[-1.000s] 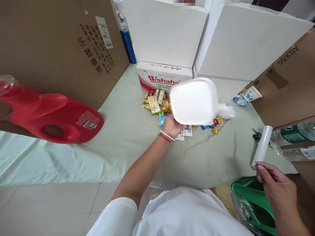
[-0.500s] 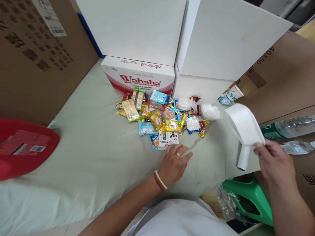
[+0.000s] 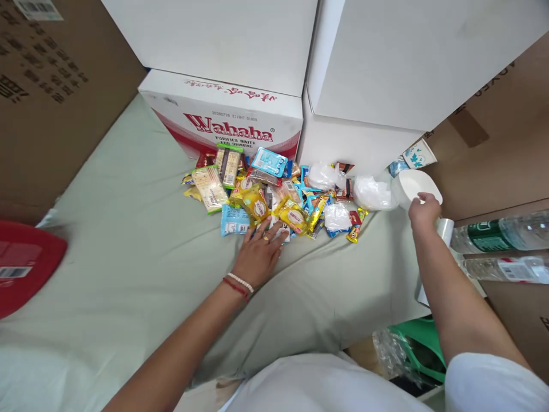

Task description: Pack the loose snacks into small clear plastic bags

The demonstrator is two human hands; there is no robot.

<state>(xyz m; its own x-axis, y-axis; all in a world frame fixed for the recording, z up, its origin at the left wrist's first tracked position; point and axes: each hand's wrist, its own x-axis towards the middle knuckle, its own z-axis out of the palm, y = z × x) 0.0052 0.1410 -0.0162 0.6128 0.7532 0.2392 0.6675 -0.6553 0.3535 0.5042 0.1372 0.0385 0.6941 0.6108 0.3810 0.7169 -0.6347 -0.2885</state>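
Left hand (image 3: 257, 258) palm-down at near edge of the snack pkts (image 3: 257, 203); fingers fairly straight, a bit spread, tips over a white pkt (image 3: 281, 229); nothing gripped afaict, can't tell how hard it presses. Right hand (image 3: 424, 213) has fingers closed on near rim of a white bowl (image 3: 414, 184), thumb side partly hidden. Bowl's at far right of the cloth (image 3: 343, 286), opening up, just right of a white plastic bundle (image 3: 373, 193), w/ a paper cup (image 3: 419, 154) just beyond.

Snack pkts heaped mid-table, approx. in front of the red/white Wahaha box (image 3: 231, 123): yellow ones in the middle, a light-blue one (image 3: 235, 220) at near left, a blue one (image 3: 269, 162) on top at far side. More white bundles btwn pkts on right.

Far right: 2 clear bottles (image 3: 497, 232) lying down; white roll (image 3: 446, 232) nearby, partly behind right forearm. Red jug (image 3: 26, 263) far left, cut off by edge of view.
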